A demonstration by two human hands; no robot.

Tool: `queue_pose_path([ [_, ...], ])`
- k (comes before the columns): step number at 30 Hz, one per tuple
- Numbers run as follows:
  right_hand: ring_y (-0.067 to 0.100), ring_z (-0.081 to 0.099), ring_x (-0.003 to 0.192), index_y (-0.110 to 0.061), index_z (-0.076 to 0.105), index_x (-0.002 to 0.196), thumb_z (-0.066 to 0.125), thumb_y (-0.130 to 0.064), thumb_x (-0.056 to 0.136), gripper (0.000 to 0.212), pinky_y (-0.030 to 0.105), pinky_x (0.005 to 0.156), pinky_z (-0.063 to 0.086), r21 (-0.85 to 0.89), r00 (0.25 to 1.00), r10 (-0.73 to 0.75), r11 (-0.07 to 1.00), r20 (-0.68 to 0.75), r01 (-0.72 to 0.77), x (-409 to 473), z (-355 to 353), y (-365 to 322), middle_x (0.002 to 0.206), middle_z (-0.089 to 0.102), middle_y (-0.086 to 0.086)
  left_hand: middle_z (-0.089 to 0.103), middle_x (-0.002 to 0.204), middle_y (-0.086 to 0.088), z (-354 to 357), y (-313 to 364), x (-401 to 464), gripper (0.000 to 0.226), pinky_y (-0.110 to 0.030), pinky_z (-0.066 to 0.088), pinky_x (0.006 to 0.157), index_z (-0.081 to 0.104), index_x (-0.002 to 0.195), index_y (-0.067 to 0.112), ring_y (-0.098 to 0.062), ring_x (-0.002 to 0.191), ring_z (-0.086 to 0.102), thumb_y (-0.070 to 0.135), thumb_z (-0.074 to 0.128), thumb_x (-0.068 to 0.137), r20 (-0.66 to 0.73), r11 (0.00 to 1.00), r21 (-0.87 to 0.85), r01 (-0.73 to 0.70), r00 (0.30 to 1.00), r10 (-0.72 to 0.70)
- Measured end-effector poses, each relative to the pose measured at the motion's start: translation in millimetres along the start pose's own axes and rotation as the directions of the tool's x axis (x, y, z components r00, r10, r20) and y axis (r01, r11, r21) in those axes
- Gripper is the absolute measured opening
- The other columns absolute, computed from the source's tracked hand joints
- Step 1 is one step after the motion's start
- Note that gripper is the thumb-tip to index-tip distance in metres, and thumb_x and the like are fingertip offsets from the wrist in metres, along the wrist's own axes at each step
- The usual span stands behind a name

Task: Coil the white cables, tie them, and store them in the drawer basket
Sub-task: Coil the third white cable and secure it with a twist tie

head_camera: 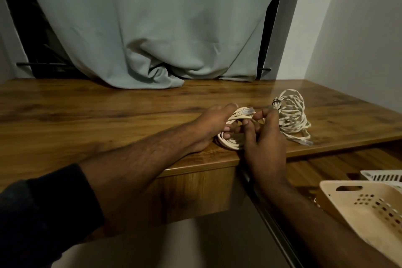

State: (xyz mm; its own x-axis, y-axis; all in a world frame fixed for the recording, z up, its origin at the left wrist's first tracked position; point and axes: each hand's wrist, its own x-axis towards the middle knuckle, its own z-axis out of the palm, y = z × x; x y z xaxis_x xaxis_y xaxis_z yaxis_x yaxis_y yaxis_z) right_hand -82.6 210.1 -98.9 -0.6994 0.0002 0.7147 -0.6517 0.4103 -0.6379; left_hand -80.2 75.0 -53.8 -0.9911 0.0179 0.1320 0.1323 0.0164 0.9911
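Hands meet over a coiled white cable (228, 140) at the near edge of the wooden desk (87, 115), a little right of centre. The left hand (214, 125) reaches in from seven o'clock, its fingers curled round the coil's left side, fingertips tucked inside the loop. The right hand (264, 137) comes up from five o'clock and pinches the cable's free end between thumb and fingers, just beside the clear plug (313, 111) that sticks out at the coil's twelve o'clock. A dark sleeve (39, 213) covers the left forearm at eight o'clock.

At two o'clock from the hands, just beside the right fingers, lies a second white cable bundle (291, 115), loosely wound, with a dark tie (275, 100) at its upper left and one plug end trailing toward the desk's edge.

At four o'clock, lower than the desk top, sits a beige perforated basket (369, 209), with a white basket (382, 177) behind it; whether they rest in the drawer cannot be told for sure.

At twelve o'clock a grey-green curtain (163, 28) hangs down, its hem bunched on the desk's far edge.
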Motion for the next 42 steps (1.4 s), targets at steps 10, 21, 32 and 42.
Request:
queue_pose_path([
  [10,0.02,0.068,0.068,-0.028,0.04,0.111,0.057,-0.029,0.1,0.02,0.04,0.057,0.054,-0.154,0.977,-0.145,0.974,0.157,0.169,6.2,-9.3,-11.6,0.084,0.07,-0.003,0.052,0.051,0.006,-2.9,-5.5,4.6,0.041,-0.022,0.037,0.041,0.054,0.075,0.014,-0.009,0.037,0.046,0.031,0.042,0.11,-0.086,0.915,0.324,-0.241,0.956,0.282],
  [21,0.02,0.066,0.075,-0.021,0.07,0.11,0.075,-0.019,0.086,0.025,0.025,0.05,0.04,-0.347,0.8,-0.532,0.721,0.277,0.599,17.7,-32.1,-18.5,0.095,0.072,-0.001,0.055,0.058,0.0,-8.2,-9.4,8.1,0.039,-0.024,0.041,0.044,0.058,0.076,0.014,-0.014,0.048,0.053,0.031,0.046,0.109,-0.092,0.816,0.484,-0.317,0.909,0.408],
  [32,0.013,0.062,0.084,-0.015,0.073,0.095,0.066,-0.024,0.097,0.012,0.04,0.076,0.053,-0.045,0.988,-0.151,0.987,0.01,0.152,35.8,-31.5,-10.9,0.095,0.067,-0.003,0.072,0.074,-0.02,-3.2,-7.0,8.8,0.029,-0.025,0.047,0.048,0.078,0.092,0.007,-0.02,0.051,0.059,0.03,0.062,0.099,0.046,0.822,0.3,-0.484,0.868,0.495],
  [42,0.02,0.055,0.101,-0.016,0.072,0.097,0.064,-0.03,0.097,0.016,0.035,0.082,0.045,-0.125,0.974,-0.197,0.969,0.114,0.211,35.3,-26.0,-11.5,0.105,0.064,0.0,0.079,0.103,-0.002,-4.2,-7.5,9.0,0.027,-0.038,0.06,0.085,0.072,0.121,0.013,-0.02,0.099,0.075,0.011,0.067,0.095,0.01,0.761,0.384,-0.524,0.826,0.563],
])
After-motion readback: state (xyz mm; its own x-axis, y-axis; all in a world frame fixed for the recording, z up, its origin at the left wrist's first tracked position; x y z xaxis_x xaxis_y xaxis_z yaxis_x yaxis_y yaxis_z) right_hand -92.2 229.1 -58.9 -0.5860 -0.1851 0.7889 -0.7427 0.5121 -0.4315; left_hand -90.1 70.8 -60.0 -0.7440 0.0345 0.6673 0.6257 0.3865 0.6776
